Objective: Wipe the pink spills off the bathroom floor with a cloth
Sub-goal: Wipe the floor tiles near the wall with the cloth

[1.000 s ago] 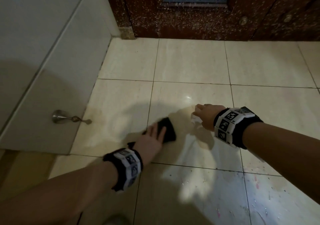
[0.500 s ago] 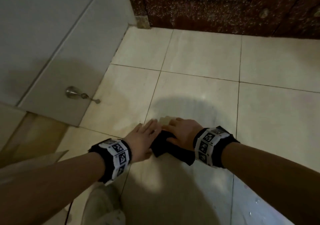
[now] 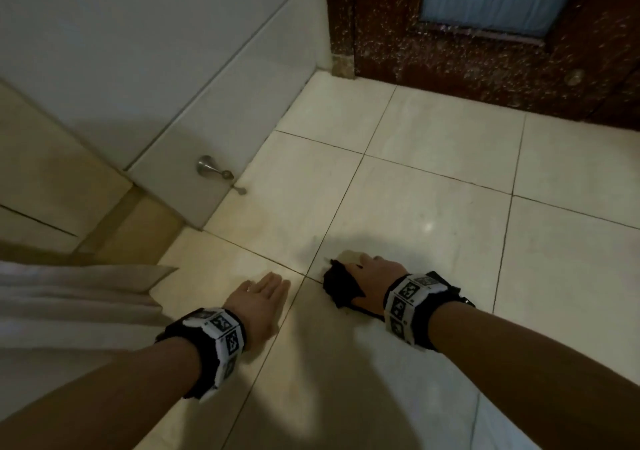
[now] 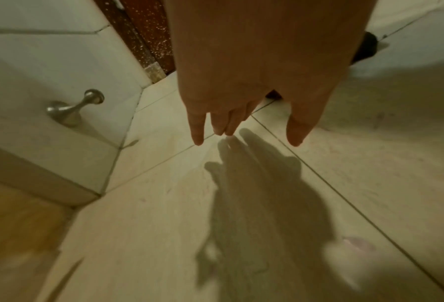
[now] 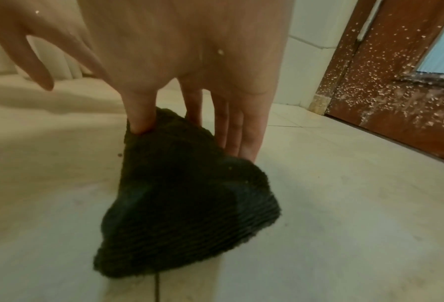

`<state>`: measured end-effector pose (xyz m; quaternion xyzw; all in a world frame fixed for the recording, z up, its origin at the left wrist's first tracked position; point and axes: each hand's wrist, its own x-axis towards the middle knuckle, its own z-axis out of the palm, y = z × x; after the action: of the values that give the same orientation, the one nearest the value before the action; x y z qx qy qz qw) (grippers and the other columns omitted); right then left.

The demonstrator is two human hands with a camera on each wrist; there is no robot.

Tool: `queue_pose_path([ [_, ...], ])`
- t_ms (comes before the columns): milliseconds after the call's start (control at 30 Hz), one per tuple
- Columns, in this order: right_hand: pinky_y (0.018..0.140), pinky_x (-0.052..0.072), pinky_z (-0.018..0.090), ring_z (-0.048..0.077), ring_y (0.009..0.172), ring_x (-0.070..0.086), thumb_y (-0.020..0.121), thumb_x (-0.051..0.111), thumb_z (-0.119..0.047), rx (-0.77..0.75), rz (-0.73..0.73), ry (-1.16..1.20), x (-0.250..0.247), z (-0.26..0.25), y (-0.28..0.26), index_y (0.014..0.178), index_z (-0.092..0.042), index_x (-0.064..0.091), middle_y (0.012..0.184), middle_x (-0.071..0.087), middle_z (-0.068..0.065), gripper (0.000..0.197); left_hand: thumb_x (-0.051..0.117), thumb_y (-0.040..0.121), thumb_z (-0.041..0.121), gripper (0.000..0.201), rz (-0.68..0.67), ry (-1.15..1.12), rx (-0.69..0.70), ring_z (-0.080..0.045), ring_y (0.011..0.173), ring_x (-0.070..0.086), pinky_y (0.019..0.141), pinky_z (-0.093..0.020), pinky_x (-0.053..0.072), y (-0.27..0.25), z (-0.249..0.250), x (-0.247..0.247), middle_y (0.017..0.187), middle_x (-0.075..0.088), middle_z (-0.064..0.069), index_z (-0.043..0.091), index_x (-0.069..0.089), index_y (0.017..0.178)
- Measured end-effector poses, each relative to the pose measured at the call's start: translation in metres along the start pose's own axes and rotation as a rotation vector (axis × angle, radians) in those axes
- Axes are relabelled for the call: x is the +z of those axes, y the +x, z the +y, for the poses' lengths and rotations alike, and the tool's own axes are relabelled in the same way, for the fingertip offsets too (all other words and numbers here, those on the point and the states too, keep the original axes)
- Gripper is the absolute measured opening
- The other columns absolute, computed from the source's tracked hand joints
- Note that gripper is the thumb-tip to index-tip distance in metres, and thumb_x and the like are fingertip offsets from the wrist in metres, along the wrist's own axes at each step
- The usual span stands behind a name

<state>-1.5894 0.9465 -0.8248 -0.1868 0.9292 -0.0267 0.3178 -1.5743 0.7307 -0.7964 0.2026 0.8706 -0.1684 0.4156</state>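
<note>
A black terry cloth (image 3: 341, 286) (image 5: 184, 183) lies bunched on the pale tiled floor (image 3: 433, 179), across a grout line. My right hand (image 3: 360, 266) (image 5: 148, 120) presses down on it with straight fingers; the forefinger digs into a fold and the thumb stands apart to the left. My left hand (image 3: 266, 285) (image 4: 246, 139) hovers flat and empty over the tile left of the cloth, fingers straight, its shadow on the floor. In the left wrist view a faint pink smear (image 4: 357, 244) marks the tile nearer me, and a corner of the cloth (image 4: 368, 47) shows at upper right.
A metal door stop (image 3: 211, 169) (image 4: 73, 110) sticks out of the white tiled wall (image 3: 173, 51) at left. A splashed brown wooden door (image 3: 485, 51) closes the far side. Light fabric (image 3: 69, 304) hangs at my lower left.
A second ago my left hand pressed the cloth; then both hands were on it. Now the right hand alone presses it and the left has drawn away to the left.
</note>
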Motion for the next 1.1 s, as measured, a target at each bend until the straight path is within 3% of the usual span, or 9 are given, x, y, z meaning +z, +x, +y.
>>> queue_pose_path([
  [167, 0.088, 0.045, 0.036, 0.029, 0.115, 0.047, 0.096, 0.048, -0.026, 0.15, 0.003, -0.027, 0.009, -0.03, 0.004, 0.141, -0.015, 0.025, 0.134, 0.038, 0.012, 0.052, 0.04, 0.099, 0.029, 0.075, 0.123, -0.013, 0.098, -0.017, 0.146, -0.009, 0.119, -0.035, 0.003, 0.011, -0.004, -0.002, 0.158, -0.012, -0.005, 0.01, -0.011, 0.15],
  [267, 0.087, 0.046, 0.036, 0.029, 0.114, 0.047, 0.096, 0.046, -0.027, 0.213, 0.006, -0.006, 0.008, -0.037, 0.0, 0.14, -0.019, 0.027, 0.132, 0.039, 0.011, 0.049, 0.037, 0.099, 0.02, 0.071, 0.196, -0.028, 0.153, -0.016, 0.146, -0.01, 0.119, -0.035, 0.002, 0.016, -0.015, -0.014, 0.158, -0.013, -0.004, 0.01, -0.011, 0.15],
  [500, 0.09, 0.044, 0.038, 0.031, 0.119, 0.042, 0.095, 0.048, -0.025, 0.283, -0.037, 0.086, 0.03, -0.084, -0.026, 0.143, -0.022, 0.024, 0.137, 0.034, 0.012, 0.054, 0.038, 0.099, 0.02, 0.071, 0.249, 0.087, 0.251, -0.016, 0.146, -0.008, 0.118, -0.036, 0.005, 0.021, -0.029, -0.013, 0.158, -0.011, -0.004, 0.009, -0.009, 0.15],
  [633, 0.093, 0.041, 0.038, 0.029, 0.12, 0.044, 0.093, 0.051, -0.036, 0.366, -0.014, 0.184, 0.019, -0.097, -0.045, 0.146, -0.026, 0.022, 0.137, 0.035, 0.007, 0.06, 0.043, 0.098, 0.02, 0.072, 0.319, 0.114, 0.335, -0.017, 0.146, -0.004, 0.118, -0.036, 0.008, 0.025, -0.03, -0.005, 0.159, -0.007, -0.006, 0.007, -0.005, 0.151],
  [733, 0.095, 0.041, 0.038, 0.028, 0.12, 0.046, 0.095, 0.049, -0.032, 0.55, 0.017, 0.206, 0.003, -0.086, -0.077, 0.147, -0.025, 0.023, 0.137, 0.036, 0.008, 0.058, 0.044, 0.096, 0.011, 0.068, 0.355, 0.077, 0.464, -0.02, 0.146, 0.009, 0.116, -0.033, 0.017, 0.021, -0.014, 0.004, 0.159, 0.005, -0.009, 0.006, 0.005, 0.151],
  [833, 0.094, 0.044, 0.036, 0.026, 0.119, 0.048, 0.094, 0.052, -0.027, 0.659, -0.088, 0.155, -0.002, -0.071, -0.108, 0.14, -0.019, 0.036, 0.134, 0.038, 0.008, 0.049, 0.042, 0.096, 0.009, 0.057, 0.362, 0.0, 0.66, -0.021, 0.136, 0.033, 0.11, -0.032, 0.029, 0.011, 0.012, 0.007, 0.153, 0.027, -0.005, 0.013, 0.022, 0.149],
  [967, 0.093, 0.044, 0.035, 0.026, 0.119, 0.049, 0.094, 0.05, -0.021, 0.688, -0.145, 0.12, 0.006, -0.06, -0.115, 0.137, -0.018, 0.043, 0.131, 0.042, 0.008, 0.043, 0.061, 0.083, 0.001, 0.054, 0.514, 0.124, 0.956, -0.027, 0.119, 0.053, 0.09, -0.038, 0.05, 0.011, 0.047, 0.0, 0.136, 0.05, -0.013, 0.008, 0.049, 0.135],
  [1033, 0.094, 0.044, 0.034, 0.026, 0.119, 0.05, 0.093, 0.052, -0.02, 0.664, -0.13, 0.17, 0.011, -0.057, -0.106, 0.137, -0.018, 0.043, 0.131, 0.044, 0.008, 0.045, 0.054, 0.091, 0.011, 0.053, 0.534, 0.339, 0.901, -0.027, 0.127, 0.041, 0.099, -0.04, 0.041, 0.015, 0.058, -0.001, 0.141, 0.042, -0.012, 0.01, 0.039, 0.141],
  [1100, 0.094, 0.044, 0.033, 0.026, 0.118, 0.051, 0.091, 0.055, -0.019, 0.621, -0.101, 0.18, 0.014, -0.056, -0.097, 0.136, -0.016, 0.046, 0.13, 0.048, 0.009, 0.046, 0.051, 0.094, 0.022, 0.058, 0.525, 0.415, 0.798, -0.028, 0.132, 0.033, 0.106, -0.042, 0.031, 0.022, 0.064, 0.003, 0.145, 0.034, -0.012, 0.013, 0.028, 0.146],
])
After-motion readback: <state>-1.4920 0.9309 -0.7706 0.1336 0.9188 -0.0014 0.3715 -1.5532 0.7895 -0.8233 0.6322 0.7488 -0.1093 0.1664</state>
